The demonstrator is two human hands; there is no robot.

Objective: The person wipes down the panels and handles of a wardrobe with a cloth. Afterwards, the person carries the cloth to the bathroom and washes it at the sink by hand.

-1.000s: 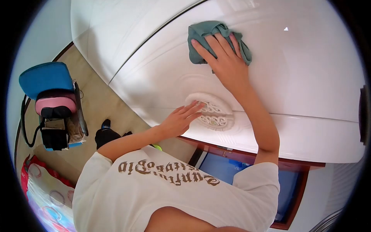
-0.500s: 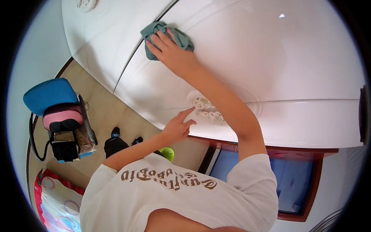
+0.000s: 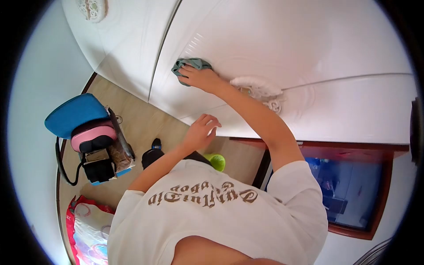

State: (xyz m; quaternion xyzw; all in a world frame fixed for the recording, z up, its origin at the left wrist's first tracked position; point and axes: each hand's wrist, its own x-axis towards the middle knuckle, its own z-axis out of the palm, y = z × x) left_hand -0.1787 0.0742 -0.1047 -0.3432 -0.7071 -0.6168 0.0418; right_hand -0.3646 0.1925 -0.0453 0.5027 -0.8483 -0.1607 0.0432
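Observation:
My right hand [image 3: 201,78] presses a crumpled grey-green cloth [image 3: 194,63] against a glossy white door panel [image 3: 274,44], left of its carved ornament. The fingers are bent over the cloth. Lower down, my left hand [image 3: 201,132] hovers near the panel's bottom edge with nothing in it, fingers loosely bent and thumb apart. Part of the white carved ornament [image 3: 256,84] is hidden behind my right forearm. A dark seam separates this panel from another white one [image 3: 119,39], which bears a similar ornament [image 3: 92,9].
Left on the floor are a blue and pink padded object [image 3: 77,117] with a black tube, and a red-edged patterned bag [image 3: 88,225]. A lime-green bin [image 3: 216,162] stands by my legs. At right is a reddish wooden frame [image 3: 375,194] around a bluish pane.
My right hand has drawn the cloth down the panel, away from the dark seam and toward the ornament. My left hand has come slightly lower, away from the ornament. The whole view has shifted.

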